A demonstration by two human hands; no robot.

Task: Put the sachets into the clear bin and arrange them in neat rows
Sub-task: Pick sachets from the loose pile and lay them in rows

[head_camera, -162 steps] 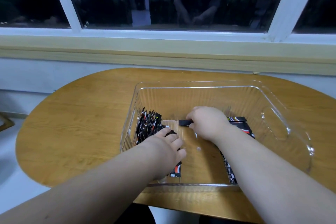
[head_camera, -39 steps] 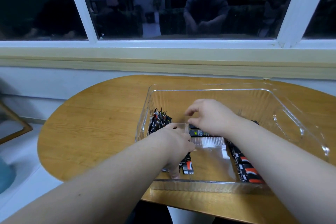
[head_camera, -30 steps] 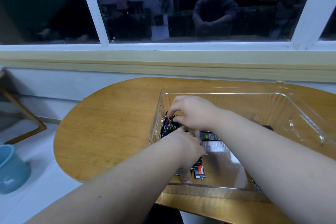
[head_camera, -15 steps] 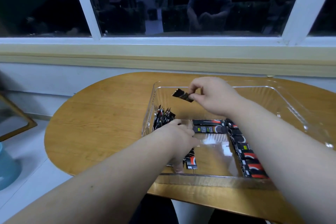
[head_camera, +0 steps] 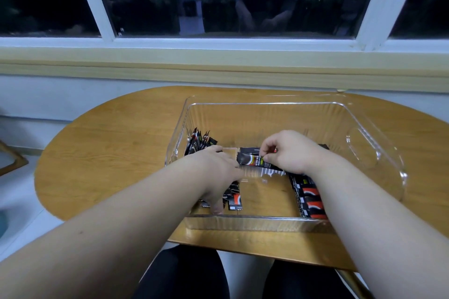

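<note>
One sachet (head_camera: 252,160): black foil, light, limp, likely slippery; take by a short edge. Pinched in the grip of the right hand (head_camera: 292,153), low inside the clear bin (head_camera: 267,104). The left hand (head_camera: 215,172) rests on the upright sachets (head_camera: 200,142), its grip unclear.

One clear bin (head_camera: 267,114) is sitting on one desk (head_camera: 109,153). Two hands, the left hand (head_camera: 213,172) and the right hand (head_camera: 291,153), are working inside it. Roughly fifteen sachets (head_camera: 311,199) are showing, many overlapping.

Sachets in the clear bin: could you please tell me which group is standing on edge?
The sachet bunch against the clear bin's left wall stands upright on edge, tips pointing up; the sachet row along the right side lies flat and overlapping.
</note>
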